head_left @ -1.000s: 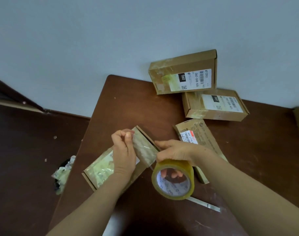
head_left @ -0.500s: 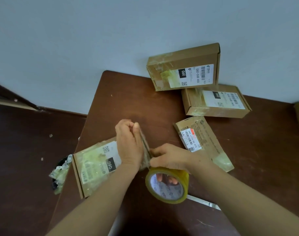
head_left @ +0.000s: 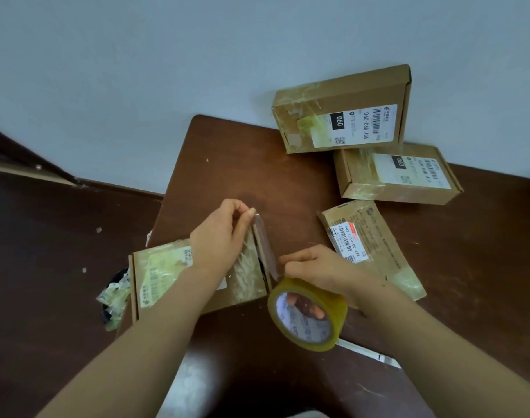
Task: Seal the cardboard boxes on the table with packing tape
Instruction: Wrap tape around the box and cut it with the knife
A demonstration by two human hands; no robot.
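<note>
Crumpled tape scraps (head_left: pixel 114 297) lie on the floor off the left edge of a dark brown wooden table (head_left: pixel 233 164). A flat brown cardboard box (head_left: pixel 164 273) sits at that left edge. Above it, the left hand (head_left: pixel 218 239) pinches the end of a clear tape strip (head_left: pixel 265 245). The strip stretches to a yellowish roll of packing tape (head_left: pixel 307 315), gripped by the right hand (head_left: pixel 321 270) with fingers through its core. Three more taped cardboard boxes (head_left: pixel 342 116) cluster near the far edge.

A dark reddish-brown table (head_left: pixel 227 164) with a rounded far corner stands against a plain pale blue-grey wall (head_left: pixel 137 70); left of the table lies dark brown floor (head_left: pixel 46 267), flecked with small pale scraps (head_left: pixel 98 230); soft glare marks the table's near edge.
</note>
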